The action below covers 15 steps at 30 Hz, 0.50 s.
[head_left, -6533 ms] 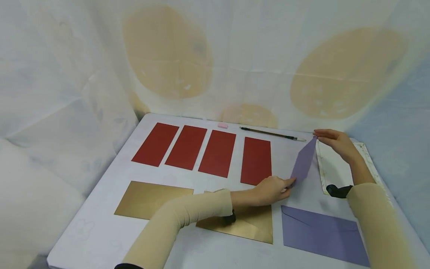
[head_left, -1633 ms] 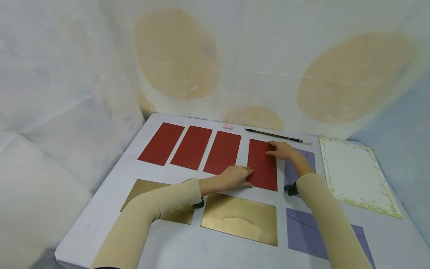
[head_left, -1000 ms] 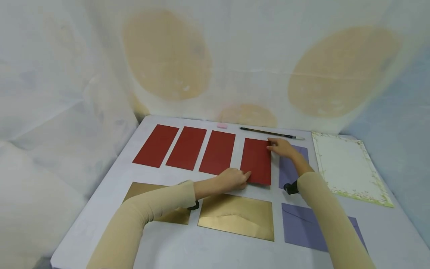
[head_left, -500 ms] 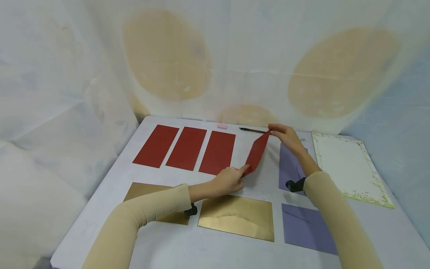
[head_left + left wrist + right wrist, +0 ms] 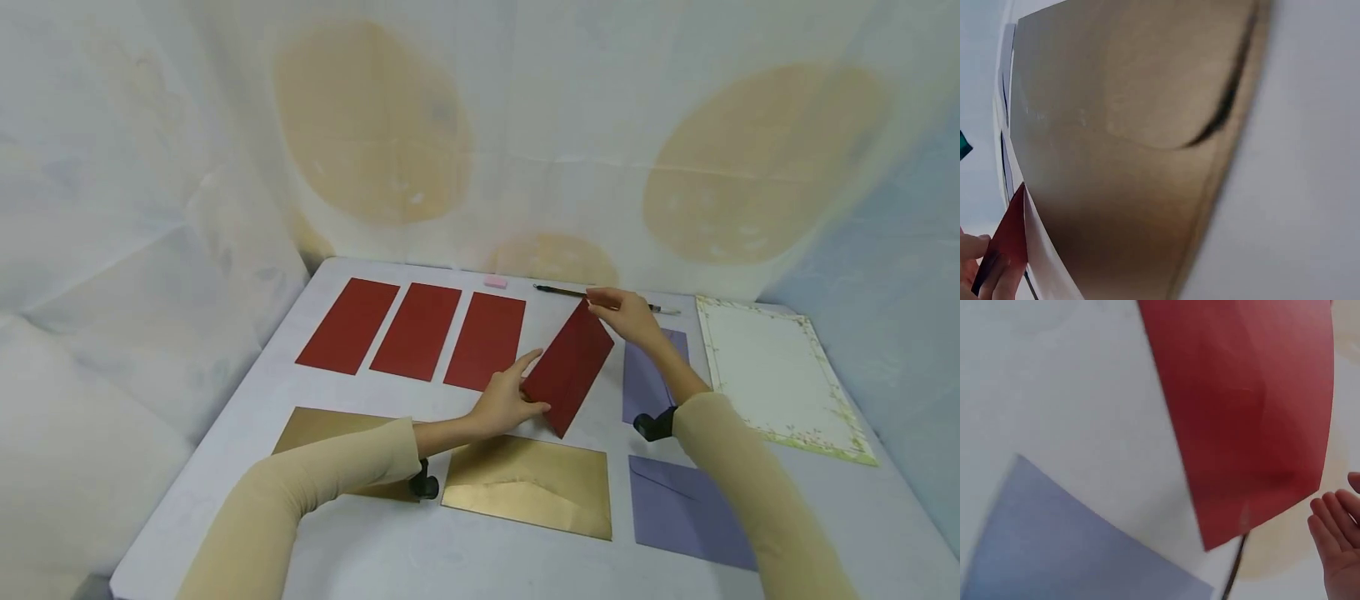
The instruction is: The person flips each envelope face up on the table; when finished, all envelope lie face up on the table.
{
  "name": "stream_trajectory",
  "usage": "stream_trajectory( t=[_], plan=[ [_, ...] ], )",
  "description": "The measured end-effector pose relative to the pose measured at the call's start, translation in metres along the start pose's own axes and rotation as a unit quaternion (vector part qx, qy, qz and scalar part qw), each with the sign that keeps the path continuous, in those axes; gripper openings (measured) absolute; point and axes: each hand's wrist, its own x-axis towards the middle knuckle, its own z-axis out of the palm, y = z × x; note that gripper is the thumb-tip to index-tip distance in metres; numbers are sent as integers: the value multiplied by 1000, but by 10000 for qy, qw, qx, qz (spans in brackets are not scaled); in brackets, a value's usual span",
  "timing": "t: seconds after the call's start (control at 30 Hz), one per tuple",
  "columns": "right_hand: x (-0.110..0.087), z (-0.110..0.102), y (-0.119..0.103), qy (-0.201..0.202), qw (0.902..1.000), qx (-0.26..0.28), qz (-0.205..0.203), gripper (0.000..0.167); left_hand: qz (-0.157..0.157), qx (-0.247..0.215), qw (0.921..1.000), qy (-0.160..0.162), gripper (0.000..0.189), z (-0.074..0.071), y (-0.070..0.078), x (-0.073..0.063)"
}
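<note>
A red envelope [image 5: 570,367] is raised off the table and tilted, one broad face toward the head camera. My left hand [image 5: 501,402] holds its lower left end, thumb [image 5: 542,408] at the front side and index finger spread. In the left wrist view, fingers [image 5: 1000,281] lie against the red envelope [image 5: 1013,231]. My right hand [image 5: 626,315] is at its top corner. The right wrist view shows that hand [image 5: 1341,540] with straight fingers close beside the corner of the envelope [image 5: 1247,425], the thumb apart from them.
Three red envelopes [image 5: 423,332] lie in a row on the left. Gold envelopes [image 5: 528,492] lie in front, purple ones [image 5: 690,508] to the right. A brush [image 5: 558,291], pink eraser [image 5: 496,282] and bordered paper [image 5: 780,375] lie farther back on the white table [image 5: 450,558].
The purple envelope held earlier lies on the table. The fourth red envelope went from flat to lifted on edge, and now its broad face is turned forward. My left fingers have spread.
</note>
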Motion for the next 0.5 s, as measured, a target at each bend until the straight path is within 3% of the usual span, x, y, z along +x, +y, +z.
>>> stream_trajectory(
  t=[0.3,0.5],
  plan=[
    [-26,15,-2,-349,9899,-1294,-456,38,24,189,9998,60,87,-13,-6,-5],
    [-51,22,-6,-897,9769,-1922,-275,47,-204,-117,9997,-99,79,-25,-13,-6]
  ],
)
